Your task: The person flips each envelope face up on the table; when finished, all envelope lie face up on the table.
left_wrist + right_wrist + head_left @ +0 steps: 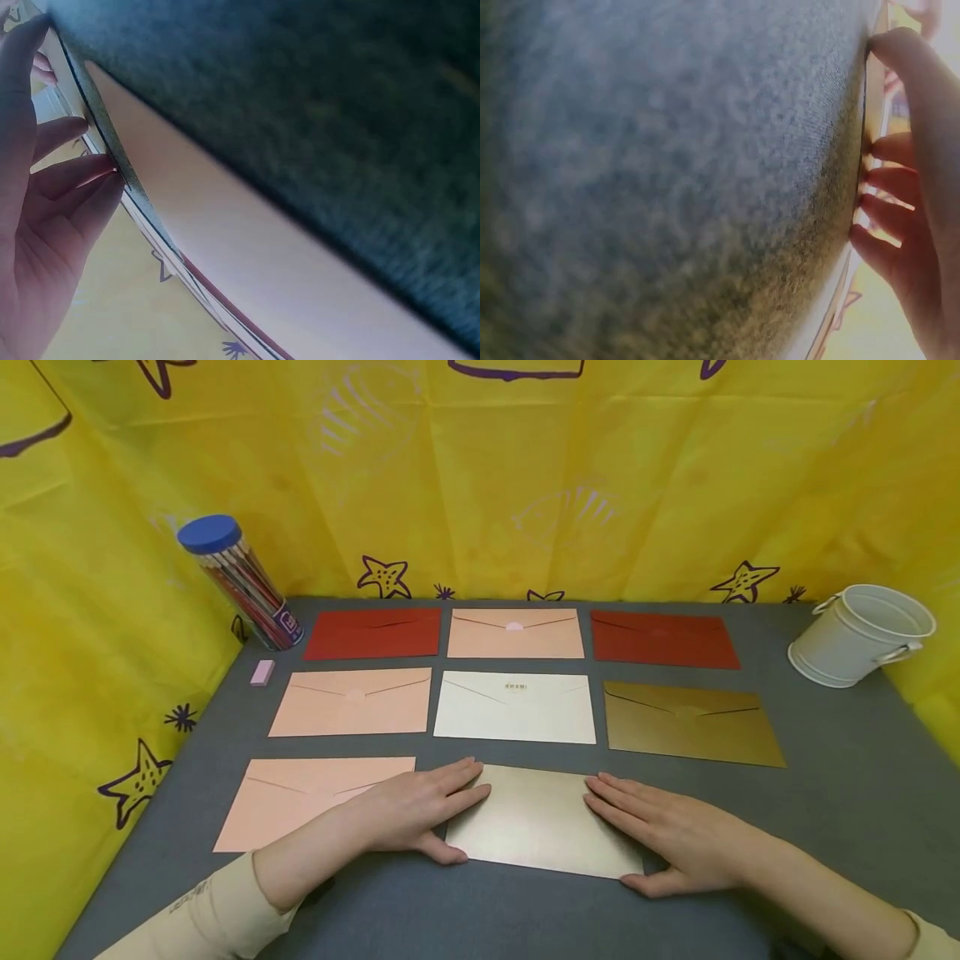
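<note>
A pale gold envelope (543,820) lies flat at the front middle of the table, its upper face plain with no flap showing. My left hand (427,806) rests on its left edge, fingers extended, thumb at the near left corner. At the opposite edge, my right hand (675,835) touches the envelope with straight fingers, thumb by the near right corner. Beneath my left wrist and hand, a pink envelope (300,777) is partly covered. In the left wrist view the fingertips (105,163) meet the table level; the right wrist view shows the fingers (892,184) likewise spread along an edge.
Behind are a pink envelope (352,703), a white one (514,714) and a gold one (690,731). Farther back lie red (375,639), pink (515,643) and red (663,647) envelopes. A pencil tub (243,581) and eraser (262,672) stand left, a white bucket (840,643) right.
</note>
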{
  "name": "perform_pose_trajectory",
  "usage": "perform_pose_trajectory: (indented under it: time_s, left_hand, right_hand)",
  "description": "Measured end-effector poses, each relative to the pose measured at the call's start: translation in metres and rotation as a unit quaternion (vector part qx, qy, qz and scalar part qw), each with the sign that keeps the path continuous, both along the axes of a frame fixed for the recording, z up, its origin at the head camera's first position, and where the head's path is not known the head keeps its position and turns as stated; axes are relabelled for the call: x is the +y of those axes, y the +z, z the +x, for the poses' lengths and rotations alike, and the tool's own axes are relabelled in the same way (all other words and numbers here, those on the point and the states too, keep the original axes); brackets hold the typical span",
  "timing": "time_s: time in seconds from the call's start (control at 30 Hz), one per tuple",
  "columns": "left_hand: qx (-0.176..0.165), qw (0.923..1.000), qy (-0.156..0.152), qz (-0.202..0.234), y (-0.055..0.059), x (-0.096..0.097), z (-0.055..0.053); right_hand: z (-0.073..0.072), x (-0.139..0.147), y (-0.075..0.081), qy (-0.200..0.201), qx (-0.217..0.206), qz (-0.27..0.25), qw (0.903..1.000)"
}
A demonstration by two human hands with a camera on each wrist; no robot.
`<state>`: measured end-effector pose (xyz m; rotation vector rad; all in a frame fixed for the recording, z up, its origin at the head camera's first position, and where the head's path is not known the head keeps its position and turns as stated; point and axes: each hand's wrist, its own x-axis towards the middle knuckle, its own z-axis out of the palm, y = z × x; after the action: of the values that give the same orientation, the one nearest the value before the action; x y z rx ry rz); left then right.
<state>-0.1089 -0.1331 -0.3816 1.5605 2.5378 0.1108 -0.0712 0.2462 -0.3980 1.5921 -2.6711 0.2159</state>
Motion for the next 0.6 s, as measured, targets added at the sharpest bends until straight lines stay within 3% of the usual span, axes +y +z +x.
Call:
perform_pose_trajectory:
  time_s: [0.3,0.6]
  left_hand:
    - [0.003,0.9999,-0.003,-0.013,0.001,0.002,0.001]
    - [-0.023,0.9997,0.002,-0.011,0.002,0.001,0.001]
  right_hand:
    - [0.000,-0.003,0.008,0.026,-0.014,0.015,0.9995]
    - [0.002,-0.005,0.012,0.036,-0.033,0.035,0.9982]
